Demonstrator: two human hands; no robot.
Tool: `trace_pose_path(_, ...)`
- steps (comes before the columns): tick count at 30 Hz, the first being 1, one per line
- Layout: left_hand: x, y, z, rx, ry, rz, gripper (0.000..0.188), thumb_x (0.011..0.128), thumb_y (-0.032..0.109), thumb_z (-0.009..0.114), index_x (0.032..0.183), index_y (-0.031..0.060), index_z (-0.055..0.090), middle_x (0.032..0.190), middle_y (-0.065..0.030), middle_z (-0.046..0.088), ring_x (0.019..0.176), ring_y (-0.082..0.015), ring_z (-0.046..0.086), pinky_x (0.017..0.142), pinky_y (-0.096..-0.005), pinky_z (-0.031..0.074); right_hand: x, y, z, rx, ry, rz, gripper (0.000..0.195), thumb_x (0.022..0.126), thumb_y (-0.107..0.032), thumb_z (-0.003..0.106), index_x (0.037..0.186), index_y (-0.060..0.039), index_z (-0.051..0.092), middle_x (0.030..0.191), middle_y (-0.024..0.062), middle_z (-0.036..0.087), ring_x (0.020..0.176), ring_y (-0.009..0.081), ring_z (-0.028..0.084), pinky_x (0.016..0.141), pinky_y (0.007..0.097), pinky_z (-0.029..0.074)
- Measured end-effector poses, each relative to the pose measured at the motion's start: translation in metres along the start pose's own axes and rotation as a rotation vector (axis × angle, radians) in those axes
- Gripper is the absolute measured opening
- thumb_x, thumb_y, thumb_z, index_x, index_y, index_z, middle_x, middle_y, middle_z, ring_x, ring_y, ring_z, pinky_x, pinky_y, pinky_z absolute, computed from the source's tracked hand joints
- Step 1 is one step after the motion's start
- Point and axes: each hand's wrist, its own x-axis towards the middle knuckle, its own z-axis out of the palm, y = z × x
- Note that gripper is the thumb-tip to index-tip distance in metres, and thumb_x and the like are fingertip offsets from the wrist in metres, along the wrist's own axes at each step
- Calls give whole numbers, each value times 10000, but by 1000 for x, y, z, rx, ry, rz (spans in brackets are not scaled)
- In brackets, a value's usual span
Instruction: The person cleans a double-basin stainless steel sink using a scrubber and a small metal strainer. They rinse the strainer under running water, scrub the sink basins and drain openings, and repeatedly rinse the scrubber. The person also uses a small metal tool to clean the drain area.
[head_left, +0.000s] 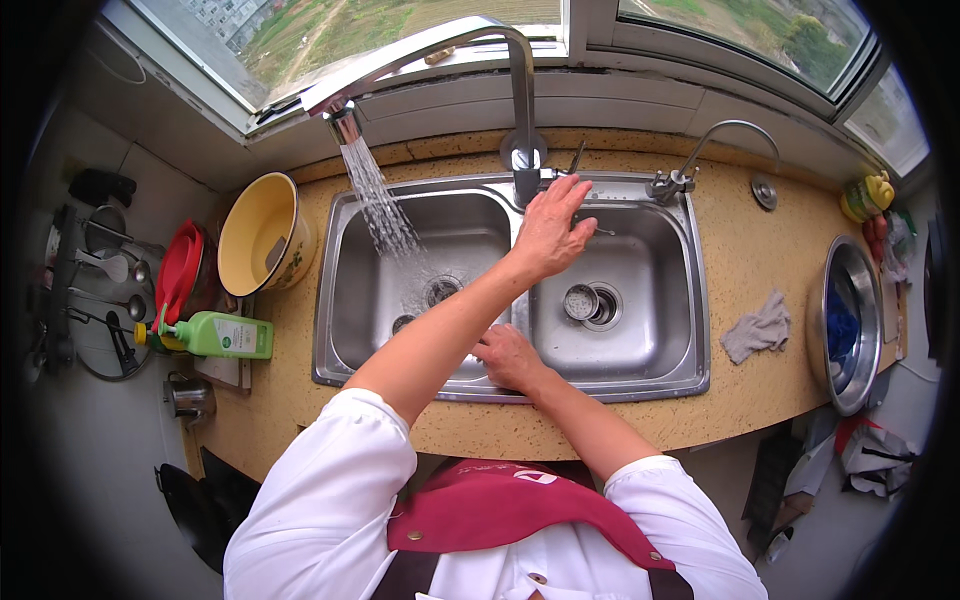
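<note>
Over the sink divider, my left hand (553, 226) spreads its fingers beside the base of the faucet (525, 97), close to its lever (577, 159). Water (382, 210) pours from the spray head into the left basin (367, 300) of the steel double sink. My right hand (511, 358) is low at the divider's front end, its fingertips partly behind my left forearm; whether they hold anything cannot be seen. A metal strainer basket (581, 302) lies tilted beside the open drain (604, 306) in the right basin (645, 247). Another drain (442, 290) shows under the stream.
Left of the sink are a yellow enamel basin (259, 234), a green pump bottle (234, 335) and red plastic baskets (178, 270). Rightward are a small tap (731, 127), a round metal stopper (764, 192), a grey cloth (757, 328) and a steel bowl (819, 322).
</note>
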Motion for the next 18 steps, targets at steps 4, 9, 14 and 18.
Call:
trace_pose_path(4,70,4,7,780,-84,487,471,840,267,574,1263,73,498,1397,-98,400,1343,-243,301,1116,-439,190,1,-6,-1,52,37,-18,212,676,-15,561,842,-104,658,892,82,588,863,268,554,772,380,443)
trace_pose_path(9,112,-34,3,1234,-446,498,280,822,243,542,1004,105,704,1226,-59,593,1297,-197,382,1111,-366,183,-1,-3,-4,53,24,2,243,691,-6,563,890,-99,667,951,93,606,895,267,564,803,378,439)
trace_pose_path(14,124,-9,-11,1315,-724,232,364,861,402,511,1085,169,677,1193,-73,605,1283,-212,401,1110,-355,206,-2,0,-2,50,-4,8,247,685,-7,566,893,-97,664,976,97,609,899,270,562,809,380,440)
trace_pose_path(18,92,1,-24,1108,-500,265,573,892,477,503,1390,225,370,1406,-102,413,1318,-256,357,1104,-469,209,2,-6,-5,85,6,4,176,663,-9,563,807,-79,637,975,109,606,901,284,554,794,384,442)
